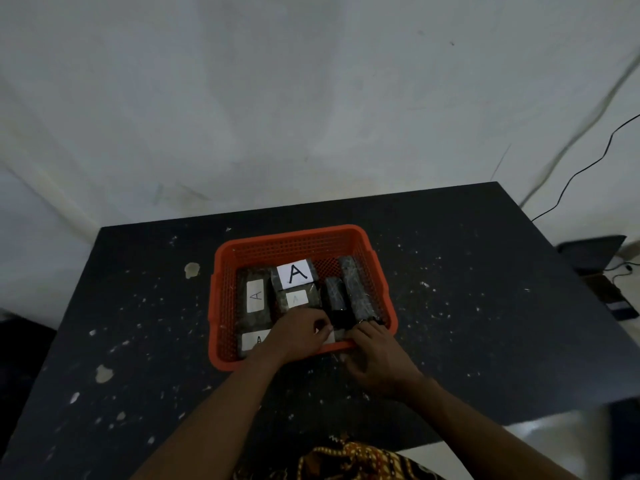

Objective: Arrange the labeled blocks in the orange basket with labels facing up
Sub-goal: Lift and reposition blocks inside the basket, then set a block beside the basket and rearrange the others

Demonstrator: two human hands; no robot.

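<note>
An orange mesh basket (291,241) stands on the dark table and holds several dark wrapped blocks. White "A" labels face up on the back middle block (296,273), the left block (255,295), a small middle block (297,298) and the front-left block (255,340). Two blocks on the right (356,289) show no label. My left hand (298,332) reaches into the basket's front and pinches a white-labelled block (327,336) lying there. My right hand (375,355) lies over the front rim, its fingers curled on the same block's right end.
The dark speckled table (467,306) has free surface left and right of the basket. A black cable (588,164) hangs at the right wall. Dark items (595,254) sit on the floor beyond the table's right edge. Patterned cloth (346,459) shows at the bottom.
</note>
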